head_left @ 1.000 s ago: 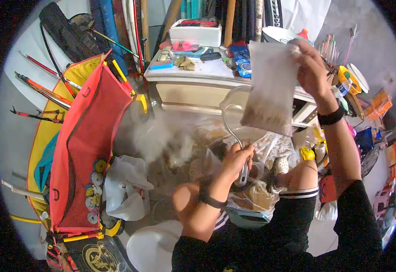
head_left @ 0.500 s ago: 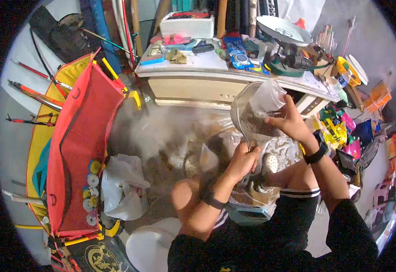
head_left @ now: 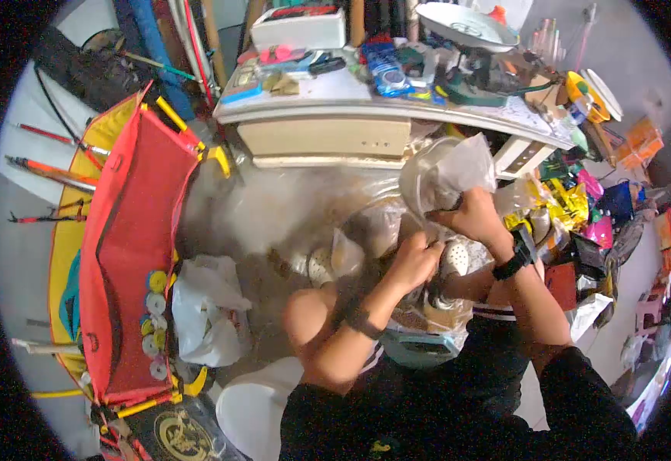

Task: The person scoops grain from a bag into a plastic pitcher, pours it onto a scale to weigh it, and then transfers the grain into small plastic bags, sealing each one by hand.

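Observation:
My left hand point(head_left: 416, 265) is closed at the handle end of a round metal pan point(head_left: 414, 184), which is tilted up in front of my knees. My right hand point(head_left: 473, 219) is closed at the lower edge of a clear plastic bag point(head_left: 467, 163), whose film overlaps the right side of the pan. What lies inside the pan is hidden by the bag and my fingers. Below my hands, clear plastic sheeting and brown, dusty material lie on the floor between my feet. A pale blue-grey scale-like box point(head_left: 420, 349) sits close to me.
A long red open bag point(head_left: 139, 246) with spools along its edge stands at left. Beside it are a white plastic bag point(head_left: 208, 307) and a white bucket point(head_left: 251, 407). A cluttered white table point(head_left: 312, 100) spans the back. Colourful packages point(head_left: 569, 207) are piled at right.
The pan and the clear plastic have shifted slightly. My right hand has moved down toward my left hand, and the plastic now stands up as a loose bag. The view has tilted a little.

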Motion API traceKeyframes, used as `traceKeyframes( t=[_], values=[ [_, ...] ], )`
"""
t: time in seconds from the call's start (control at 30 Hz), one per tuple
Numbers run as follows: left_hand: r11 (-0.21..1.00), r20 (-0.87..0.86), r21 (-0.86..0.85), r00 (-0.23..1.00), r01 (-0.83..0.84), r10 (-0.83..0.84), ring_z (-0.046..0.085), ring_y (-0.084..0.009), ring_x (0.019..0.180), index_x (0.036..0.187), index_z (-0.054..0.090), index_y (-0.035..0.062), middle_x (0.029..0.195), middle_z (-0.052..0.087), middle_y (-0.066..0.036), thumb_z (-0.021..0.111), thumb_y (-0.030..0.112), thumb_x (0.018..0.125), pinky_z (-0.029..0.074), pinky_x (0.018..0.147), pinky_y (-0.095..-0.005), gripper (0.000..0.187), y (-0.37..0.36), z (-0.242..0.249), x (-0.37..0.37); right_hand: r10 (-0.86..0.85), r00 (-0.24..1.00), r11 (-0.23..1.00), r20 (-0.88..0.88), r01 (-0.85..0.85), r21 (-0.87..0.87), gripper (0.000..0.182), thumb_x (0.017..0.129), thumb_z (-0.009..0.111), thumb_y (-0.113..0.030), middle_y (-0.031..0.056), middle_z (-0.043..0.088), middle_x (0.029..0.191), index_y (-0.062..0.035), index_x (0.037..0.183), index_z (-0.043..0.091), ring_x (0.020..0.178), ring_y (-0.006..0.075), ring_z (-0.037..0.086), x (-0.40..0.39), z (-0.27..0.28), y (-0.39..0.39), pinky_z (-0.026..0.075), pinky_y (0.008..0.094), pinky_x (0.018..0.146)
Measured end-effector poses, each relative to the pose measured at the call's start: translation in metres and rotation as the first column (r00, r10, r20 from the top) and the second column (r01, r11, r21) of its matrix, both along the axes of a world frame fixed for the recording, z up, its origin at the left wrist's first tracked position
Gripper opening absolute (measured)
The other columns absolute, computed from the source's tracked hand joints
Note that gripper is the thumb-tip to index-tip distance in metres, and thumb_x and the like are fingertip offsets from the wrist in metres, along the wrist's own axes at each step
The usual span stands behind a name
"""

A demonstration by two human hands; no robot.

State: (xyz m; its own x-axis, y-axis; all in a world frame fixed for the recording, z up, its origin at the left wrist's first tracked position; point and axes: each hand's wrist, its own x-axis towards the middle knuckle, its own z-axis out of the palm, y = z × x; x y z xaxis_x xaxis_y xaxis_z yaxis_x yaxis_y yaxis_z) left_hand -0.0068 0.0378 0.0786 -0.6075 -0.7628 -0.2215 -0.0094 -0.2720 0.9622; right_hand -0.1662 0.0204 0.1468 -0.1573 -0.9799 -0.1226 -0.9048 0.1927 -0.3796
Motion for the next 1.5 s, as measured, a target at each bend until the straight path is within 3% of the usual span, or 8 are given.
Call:
traceKeyframes(
  t=[0.13,0.3,0.57,0.7,0.8,0.93,1.0,1.5],
  values=[
    [0.997,-0.025,0.082,1.000,0.010,-0.008,0.044,-0.0104,0.041,0.079,0.049,0.0048,0.056,0.048,-0.001,0.052,0.013,0.087,0.035,0.038,-0.0266,0.012,-0.003,0.008,-0.001,0.288,0.957,0.705,-0.020,-0.226,-0.673,0.052,0.062,0.073,-0.020,0.0192,0.063,0.081,-0.0060,0.110,0.058,0.072,0.0337,0.062,0.010,-0.008,0.009,0.051,0.0403,0.065],
    [0.990,-0.134,0.115,0.989,0.083,-0.067,0.044,-0.0103,0.041,0.078,0.049,0.0050,0.056,0.046,-0.001,0.052,0.012,0.087,0.035,0.038,-0.0259,0.012,-0.005,0.007,0.000,0.256,0.965,0.941,0.060,-0.234,-0.243,0.049,0.063,0.073,-0.016,0.0190,0.063,0.097,-0.0055,0.108,0.059,0.088,0.0344,0.061,-0.012,0.011,0.007,0.049,0.0379,0.078],
    [0.987,0.006,0.057,0.988,0.151,-0.151,0.043,-0.0105,0.041,0.075,0.045,0.0059,0.058,0.045,0.000,0.054,0.016,0.086,0.034,0.038,-0.0264,0.018,-0.005,0.003,0.001,0.383,0.906,0.923,0.182,-0.384,-0.031,0.053,0.060,0.080,-0.020,0.0174,0.064,0.100,-0.0025,0.106,0.058,0.093,0.0323,0.062,-0.039,0.092,0.019,0.048,0.0373,0.079],
    [0.989,0.084,0.048,0.986,0.141,-0.145,0.043,-0.0105,0.041,0.077,0.046,0.0056,0.058,0.046,-0.001,0.054,0.017,0.086,0.034,0.037,-0.0268,0.018,-0.001,-0.003,0.000,0.625,0.780,0.779,-0.003,-0.624,0.062,0.060,0.052,0.080,-0.022,0.0164,0.064,0.086,-0.0028,0.103,0.055,0.079,0.0302,0.063,-0.067,0.087,0.012,0.050,0.0382,0.070],
    [0.986,0.114,0.010,0.979,0.167,-0.167,0.048,-0.0131,0.042,0.082,0.048,0.0016,0.056,0.050,-0.004,0.054,0.020,0.086,0.038,0.040,-0.0303,0.020,-0.003,-0.009,-0.001,0.665,0.742,0.621,0.080,-0.609,0.493,0.055,0.056,0.075,-0.017,0.0074,0.063,0.080,0.0011,0.104,0.056,0.072,0.0123,0.055,-0.074,0.086,0.003,0.048,0.0316,0.062],
    [0.965,0.109,-0.037,0.961,0.259,-0.254,0.052,-0.0168,0.043,0.083,0.051,-0.0023,0.054,0.054,-0.008,0.054,0.022,0.085,0.042,0.043,-0.0337,0.025,-0.002,-0.010,-0.001,0.715,0.628,0.462,0.307,-0.754,0.468,0.046,0.057,0.078,-0.019,0.0084,0.058,0.071,0.0007,0.087,0.050,0.069,0.0173,0.055,-0.065,0.085,0.000,0.047,0.0316,0.065],
    [0.957,0.127,-0.040,0.952,0.286,-0.279,0.048,-0.0134,0.042,0.079,0.050,0.0013,0.055,0.050,-0.004,0.055,0.020,0.086,0.038,0.040,-0.0303,0.020,0.000,-0.005,0.001,0.471,0.691,0.440,0.548,-0.723,0.532,0.058,0.057,0.077,-0.019,0.0102,0.063,0.085,0.0034,0.105,0.055,0.078,0.0143,0.056,-0.054,0.092,0.004,0.048,0.0329,0.067],
    [0.955,0.151,0.002,0.944,0.298,-0.295,0.043,-0.0099,0.040,0.070,0.048,0.0055,0.052,0.046,0.000,0.056,0.018,0.086,0.035,0.039,-0.0264,0.022,0.003,0.006,0.006,0.496,0.684,0.240,0.535,-0.700,0.673,0.064,0.062,0.078,-0.021,0.0140,0.062,0.103,0.0037,0.115,0.051,0.091,0.0174,0.056,-0.089,0.112,-0.012,0.047,0.0317,0.079]
  ],
)
